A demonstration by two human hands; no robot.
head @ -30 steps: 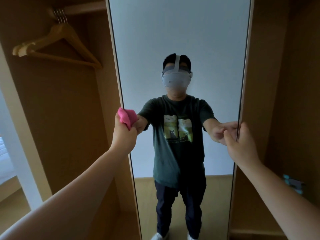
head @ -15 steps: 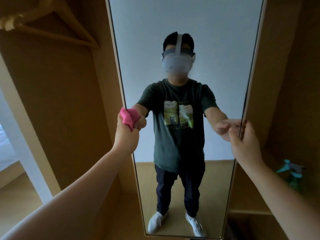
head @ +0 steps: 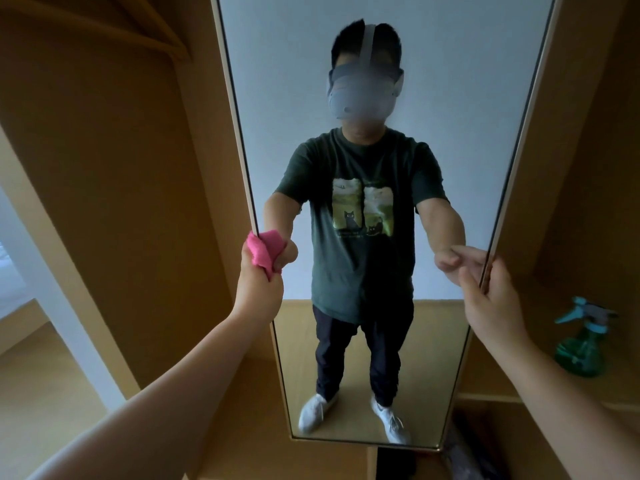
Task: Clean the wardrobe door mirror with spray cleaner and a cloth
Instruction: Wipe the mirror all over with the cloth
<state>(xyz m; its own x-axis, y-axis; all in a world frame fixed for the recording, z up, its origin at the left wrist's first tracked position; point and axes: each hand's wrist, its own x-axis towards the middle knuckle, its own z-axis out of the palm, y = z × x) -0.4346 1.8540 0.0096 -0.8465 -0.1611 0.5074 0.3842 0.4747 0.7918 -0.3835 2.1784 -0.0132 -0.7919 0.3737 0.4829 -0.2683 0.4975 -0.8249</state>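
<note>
The tall wardrobe door mirror (head: 460, 81) stands straight ahead, edged in light wood, and shows a standing person's reflection. My left hand (head: 258, 285) is closed around a bunched pink cloth (head: 261, 251), pressed against the mirror's left edge at mid height. My right hand (head: 491, 303) pinches the mirror door's right edge between thumb and fingers. A green spray bottle (head: 580, 348) with a teal trigger stands on a wardrobe shelf to the right, apart from both hands.
Wooden wardrobe panels (head: 114, 188) flank the mirror on both sides. A wooden shelf (head: 491, 396) on the right carries the spray bottle. A hanger's lower bar (head: 104, 27) shows at the upper left. A white frame and pale floor (head: 38, 393) lie at far left.
The view has tilted downward, bringing the mirror's bottom edge and the spray bottle into sight. The cloth has slid a little down the mirror's left edge. My right hand keeps its hold on the right edge.
</note>
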